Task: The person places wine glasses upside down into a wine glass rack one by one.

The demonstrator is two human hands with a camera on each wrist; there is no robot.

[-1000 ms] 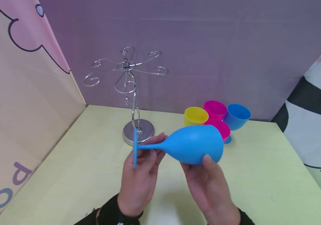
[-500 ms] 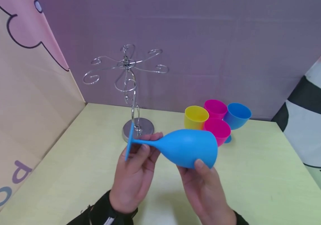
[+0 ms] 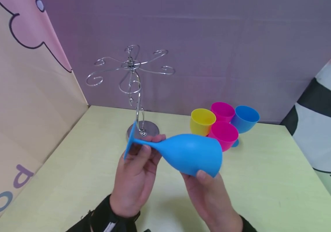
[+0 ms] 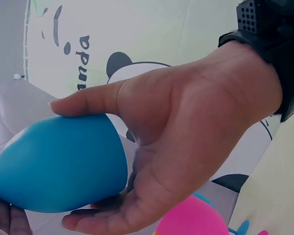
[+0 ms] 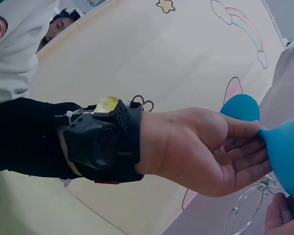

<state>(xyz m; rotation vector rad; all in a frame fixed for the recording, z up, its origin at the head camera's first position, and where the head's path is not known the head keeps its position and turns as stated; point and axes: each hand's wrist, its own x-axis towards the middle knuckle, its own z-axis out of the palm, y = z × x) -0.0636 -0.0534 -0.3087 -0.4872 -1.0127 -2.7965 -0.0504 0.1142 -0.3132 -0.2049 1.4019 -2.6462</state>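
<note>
A blue plastic goblet [image 3: 191, 153] lies sideways in the air above the table, its foot to the left and its mouth to the right. My left hand [image 3: 135, 180] pinches the stem near the foot between thumb and fingers. At the other end, my right hand [image 3: 212, 199] grips the bowl near the rim, thumb on the near side. The left wrist view shows the right hand [image 4: 176, 122] around the bowl [image 4: 68, 161]. In the right wrist view the left hand [image 5: 201, 152] holds the stem beside the round foot [image 5: 241, 107].
Behind the hands stands a chrome wire rack [image 3: 138, 96] with curled arms. To its right are a yellow goblet [image 3: 202, 124], a rear pink goblet [image 3: 222, 111], a front pink goblet [image 3: 224, 138] and another blue goblet [image 3: 244, 120]. Printed cloths enclose the pale table [image 3: 269, 180].
Both hands have shifted slightly left with the goblet. It has tilted, its foot end now higher and its mouth end lower, uncovering more of the front pink goblet.
</note>
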